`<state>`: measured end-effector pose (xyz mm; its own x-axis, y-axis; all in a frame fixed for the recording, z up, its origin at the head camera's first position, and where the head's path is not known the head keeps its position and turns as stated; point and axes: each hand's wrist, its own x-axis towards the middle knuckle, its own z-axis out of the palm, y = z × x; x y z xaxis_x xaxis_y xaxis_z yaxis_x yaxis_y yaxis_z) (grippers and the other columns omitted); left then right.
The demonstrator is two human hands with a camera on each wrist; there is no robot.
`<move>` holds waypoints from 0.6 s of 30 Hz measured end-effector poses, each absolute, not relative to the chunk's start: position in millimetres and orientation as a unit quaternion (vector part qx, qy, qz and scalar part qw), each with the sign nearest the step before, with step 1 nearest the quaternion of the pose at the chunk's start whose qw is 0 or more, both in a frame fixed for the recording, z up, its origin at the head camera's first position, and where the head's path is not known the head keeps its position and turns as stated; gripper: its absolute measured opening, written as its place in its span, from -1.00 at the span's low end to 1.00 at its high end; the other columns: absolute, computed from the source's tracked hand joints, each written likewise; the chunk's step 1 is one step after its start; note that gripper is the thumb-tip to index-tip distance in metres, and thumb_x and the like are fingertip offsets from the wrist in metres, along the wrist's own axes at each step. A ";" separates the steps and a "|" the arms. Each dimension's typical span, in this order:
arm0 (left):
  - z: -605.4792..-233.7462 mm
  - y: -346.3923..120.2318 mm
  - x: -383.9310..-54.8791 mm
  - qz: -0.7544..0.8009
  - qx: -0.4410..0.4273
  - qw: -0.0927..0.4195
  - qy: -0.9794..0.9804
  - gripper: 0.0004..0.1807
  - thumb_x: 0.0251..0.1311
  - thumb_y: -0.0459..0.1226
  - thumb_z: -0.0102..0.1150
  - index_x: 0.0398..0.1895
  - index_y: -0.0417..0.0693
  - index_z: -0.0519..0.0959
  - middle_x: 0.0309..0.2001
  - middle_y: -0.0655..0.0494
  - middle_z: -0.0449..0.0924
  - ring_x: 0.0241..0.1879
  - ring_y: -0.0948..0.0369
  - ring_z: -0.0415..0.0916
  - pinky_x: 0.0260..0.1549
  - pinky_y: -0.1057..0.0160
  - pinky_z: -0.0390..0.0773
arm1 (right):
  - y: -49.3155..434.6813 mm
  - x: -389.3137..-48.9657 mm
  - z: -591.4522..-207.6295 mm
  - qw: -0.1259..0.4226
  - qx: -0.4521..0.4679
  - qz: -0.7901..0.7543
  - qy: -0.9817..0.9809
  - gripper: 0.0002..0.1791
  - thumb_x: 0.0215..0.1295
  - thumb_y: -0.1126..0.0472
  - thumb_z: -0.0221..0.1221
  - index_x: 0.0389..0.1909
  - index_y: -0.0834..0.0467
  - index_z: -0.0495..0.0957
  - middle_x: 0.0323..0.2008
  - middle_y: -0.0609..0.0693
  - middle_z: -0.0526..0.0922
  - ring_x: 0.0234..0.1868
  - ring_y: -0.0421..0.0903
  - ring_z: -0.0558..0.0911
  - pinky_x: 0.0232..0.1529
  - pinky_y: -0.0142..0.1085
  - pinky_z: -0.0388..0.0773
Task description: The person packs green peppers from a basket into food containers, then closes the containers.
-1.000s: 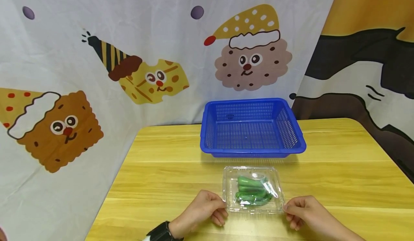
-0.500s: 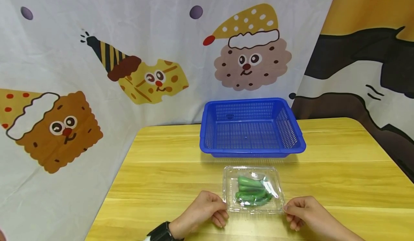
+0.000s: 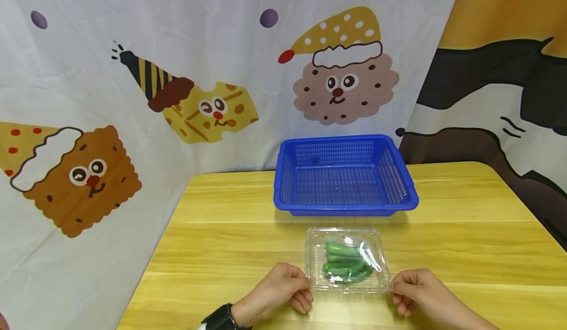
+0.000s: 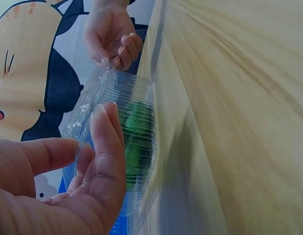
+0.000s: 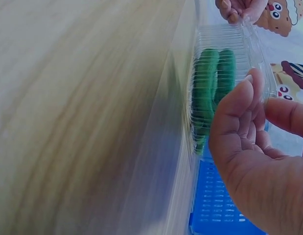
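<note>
A clear plastic clamshell box with a lid over it lies on the table in the head view. Several long green vegetables show through its plastic; in the right wrist view the green vegetables lie side by side behind the ribbed wall. My left hand pinches the rim at the near left corner between thumb and fingers. At the near right corner my right hand pinches the same rim, thumb on top. The left wrist view shows the clear box stretched between both hands.
Behind the box a blue plastic basket with mesh walls stands on the wooden table. A cloth with cartoon figures hangs along the table's back and left sides. A black band circles the left wrist.
</note>
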<state>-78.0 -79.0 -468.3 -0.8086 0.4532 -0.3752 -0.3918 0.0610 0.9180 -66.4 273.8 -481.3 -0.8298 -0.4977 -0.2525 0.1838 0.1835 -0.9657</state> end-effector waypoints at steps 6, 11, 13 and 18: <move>-468.2 -79.0 -78.4 0.691 0.020 0.308 0.654 -0.75 0.34 -0.39 0.22 -0.31 -0.55 0.61 -0.52 -0.03 0.68 -0.60 0.23 0.64 -0.56 0.34 0.72 | 276.1 -66.1 -482.2 0.269 -0.108 -0.629 0.722 -0.63 0.59 0.31 0.05 -0.25 0.63 0.50 -0.42 -0.01 0.69 -0.47 -0.22 0.68 -0.41 -0.32 0.74; -467.9 -80.9 -78.5 0.684 0.016 0.297 0.666 -0.75 0.32 -0.37 0.26 -0.31 -0.53 0.65 -0.50 -0.08 0.70 -0.61 0.23 0.63 -0.56 0.32 0.73 | 280.3 -66.1 -478.9 0.271 -0.103 -0.624 0.726 -0.65 0.59 0.28 0.08 -0.17 0.58 0.55 -0.39 0.03 0.69 -0.45 -0.19 0.69 -0.39 -0.30 0.74; -466.9 -83.2 -79.0 0.678 0.014 0.290 0.675 -0.74 0.33 -0.35 0.28 -0.31 -0.51 0.67 -0.49 -0.11 0.71 -0.61 0.23 0.63 -0.56 0.31 0.73 | 284.2 -66.1 -476.7 0.269 -0.096 -0.615 0.735 -0.67 0.59 0.27 0.08 -0.12 0.54 0.58 -0.36 0.06 0.69 -0.43 -0.16 0.68 -0.40 -0.29 0.74; -463.5 -92.3 -83.4 0.661 0.019 0.247 0.708 -0.74 0.36 -0.32 0.27 -0.30 -0.45 0.68 -0.44 -0.15 0.72 -0.57 0.19 0.65 -0.53 0.27 0.74 | 299.4 -68.0 -468.9 0.248 -0.064 -0.576 0.776 -0.65 0.63 0.21 0.04 0.04 0.47 0.58 -0.28 0.10 0.70 -0.37 -0.11 0.66 -0.42 -0.27 0.69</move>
<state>-83.4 -92.3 -463.5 -0.8774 0.3535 -0.3242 -0.2992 0.1251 0.9460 -68.0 299.4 -468.9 -0.8687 -0.3854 -0.3110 0.1858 0.3285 -0.9261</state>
